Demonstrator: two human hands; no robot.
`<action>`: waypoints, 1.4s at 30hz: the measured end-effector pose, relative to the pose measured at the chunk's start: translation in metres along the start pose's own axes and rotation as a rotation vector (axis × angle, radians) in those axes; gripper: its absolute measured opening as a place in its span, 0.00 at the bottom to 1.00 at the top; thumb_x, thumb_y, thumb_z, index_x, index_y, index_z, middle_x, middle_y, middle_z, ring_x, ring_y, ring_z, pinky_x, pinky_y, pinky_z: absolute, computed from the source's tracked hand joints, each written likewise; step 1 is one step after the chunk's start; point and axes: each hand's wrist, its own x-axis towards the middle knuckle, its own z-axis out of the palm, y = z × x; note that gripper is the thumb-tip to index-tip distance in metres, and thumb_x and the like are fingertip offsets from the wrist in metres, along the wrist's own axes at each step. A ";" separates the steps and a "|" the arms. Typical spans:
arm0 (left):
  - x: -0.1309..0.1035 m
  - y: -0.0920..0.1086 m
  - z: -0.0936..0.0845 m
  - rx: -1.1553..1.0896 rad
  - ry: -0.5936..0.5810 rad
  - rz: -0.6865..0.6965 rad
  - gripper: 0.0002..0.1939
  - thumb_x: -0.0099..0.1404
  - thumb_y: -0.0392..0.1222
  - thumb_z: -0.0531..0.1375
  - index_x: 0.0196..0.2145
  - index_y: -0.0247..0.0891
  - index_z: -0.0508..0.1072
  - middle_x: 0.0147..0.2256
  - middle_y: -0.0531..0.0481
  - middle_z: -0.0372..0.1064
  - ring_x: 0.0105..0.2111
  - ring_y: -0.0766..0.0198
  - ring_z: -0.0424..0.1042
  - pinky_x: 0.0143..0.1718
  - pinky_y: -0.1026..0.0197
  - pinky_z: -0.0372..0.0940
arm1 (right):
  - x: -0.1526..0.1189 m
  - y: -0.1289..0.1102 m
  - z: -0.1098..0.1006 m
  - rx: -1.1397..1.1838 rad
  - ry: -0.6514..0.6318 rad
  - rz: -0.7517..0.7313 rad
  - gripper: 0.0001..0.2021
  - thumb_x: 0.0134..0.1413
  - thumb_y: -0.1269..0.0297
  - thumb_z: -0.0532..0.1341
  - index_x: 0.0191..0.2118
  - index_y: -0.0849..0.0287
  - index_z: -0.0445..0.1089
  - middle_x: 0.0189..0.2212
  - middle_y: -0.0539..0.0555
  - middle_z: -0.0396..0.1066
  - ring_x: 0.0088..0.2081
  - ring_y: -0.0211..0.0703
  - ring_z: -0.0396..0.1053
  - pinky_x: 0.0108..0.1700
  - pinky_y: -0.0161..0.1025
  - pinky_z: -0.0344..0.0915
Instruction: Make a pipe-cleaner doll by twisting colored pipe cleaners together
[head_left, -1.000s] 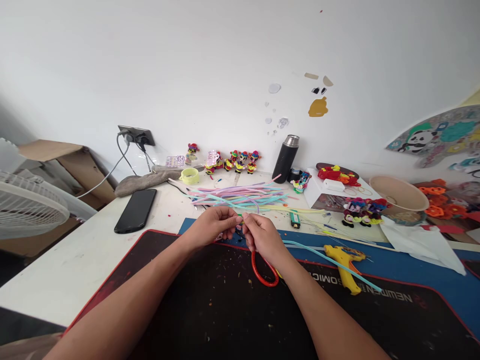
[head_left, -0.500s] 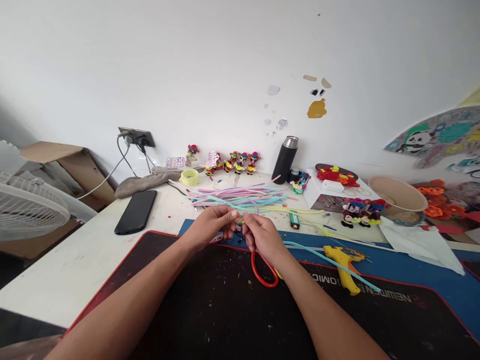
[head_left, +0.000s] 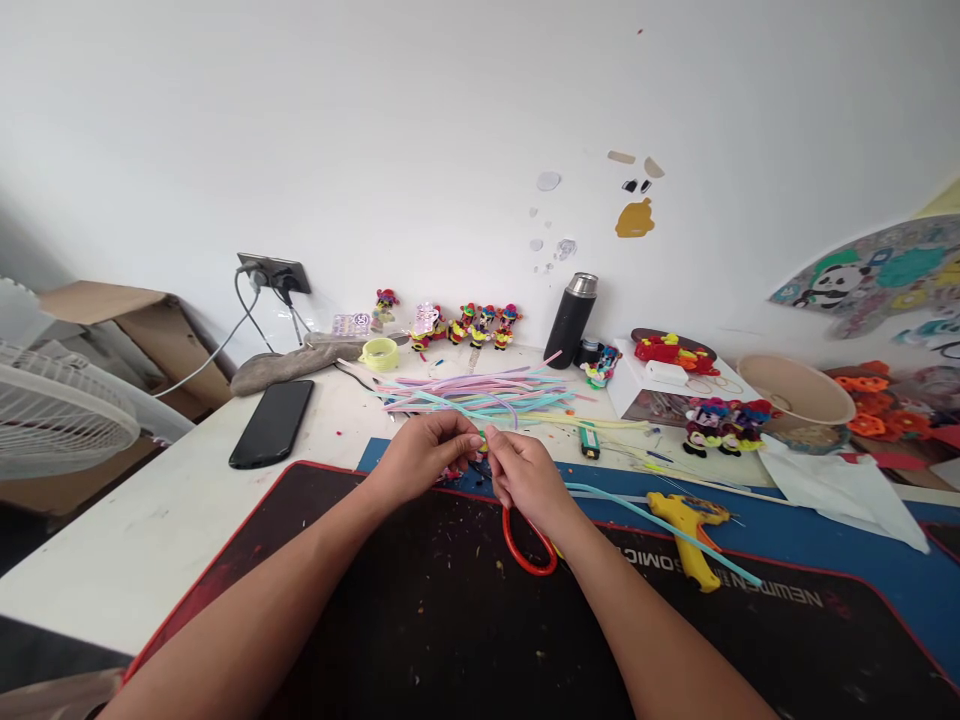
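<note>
My left hand [head_left: 427,458] and my right hand [head_left: 531,478] meet over the back edge of the dark mat, fingertips nearly touching. Both are closed in a pinch around a small colourful piece [head_left: 482,443] with green on it; my fingers hide most of it, so its kind is unclear. Beneath my right hand lies a red loop [head_left: 535,572], perhaps a tool handle, its other end hidden. Just beyond the fingers is a pile of pastel pipe cleaners [head_left: 465,392]. A light blue pipe cleaner [head_left: 660,522] lies to the right, across a yellow glue gun [head_left: 686,530].
A black phone [head_left: 271,425] lies left, near a fan [head_left: 67,400]. Small fuzzy figures [head_left: 480,328] stand along the wall. Behind are a roll of yellow tape [head_left: 379,354] and a black thermos [head_left: 571,322]. A green lighter [head_left: 589,441], a white box [head_left: 630,385] and a bowl [head_left: 795,385] sit right.
My fingertips have shifted slightly around the small piece, the left fingers curling a little further over it. The objects on the table stay in place.
</note>
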 end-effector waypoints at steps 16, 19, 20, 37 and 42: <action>0.004 0.000 -0.013 0.181 0.111 0.029 0.13 0.64 0.51 0.63 0.36 0.37 0.78 0.29 0.50 0.75 0.28 0.63 0.72 0.31 0.61 0.68 | 0.003 -0.001 -0.006 0.068 0.016 0.023 0.25 0.62 0.38 0.58 0.28 0.58 0.68 0.13 0.44 0.60 0.13 0.34 0.58 0.17 0.32 0.53; 0.010 -0.007 -0.020 0.110 0.141 -0.023 0.20 0.62 0.54 0.63 0.44 0.35 0.78 0.29 0.49 0.76 0.27 0.61 0.73 0.32 0.59 0.69 | 0.006 -0.002 -0.013 0.157 0.096 0.019 0.26 0.59 0.37 0.59 0.28 0.58 0.68 0.14 0.44 0.59 0.13 0.33 0.57 0.16 0.31 0.51; 0.011 -0.009 -0.022 0.117 0.135 -0.036 0.22 0.62 0.54 0.63 0.46 0.35 0.78 0.29 0.49 0.76 0.27 0.61 0.73 0.32 0.59 0.69 | 0.007 -0.001 -0.015 0.175 0.113 0.015 0.26 0.59 0.37 0.60 0.29 0.58 0.68 0.14 0.44 0.59 0.13 0.33 0.57 0.16 0.31 0.51; 0.012 -0.020 -0.018 0.575 0.128 0.105 0.10 0.69 0.44 0.57 0.38 0.40 0.77 0.37 0.48 0.78 0.37 0.56 0.74 0.40 0.57 0.65 | 0.008 0.001 -0.016 -0.047 0.121 -0.004 0.25 0.62 0.38 0.57 0.30 0.58 0.68 0.14 0.44 0.60 0.13 0.34 0.58 0.17 0.32 0.51; 0.015 -0.025 -0.009 0.741 0.022 0.243 0.08 0.68 0.37 0.57 0.36 0.40 0.77 0.38 0.46 0.77 0.42 0.53 0.73 0.45 0.55 0.64 | 0.007 0.001 -0.014 -0.068 0.120 0.002 0.25 0.62 0.38 0.57 0.30 0.57 0.68 0.14 0.44 0.60 0.14 0.34 0.58 0.17 0.32 0.52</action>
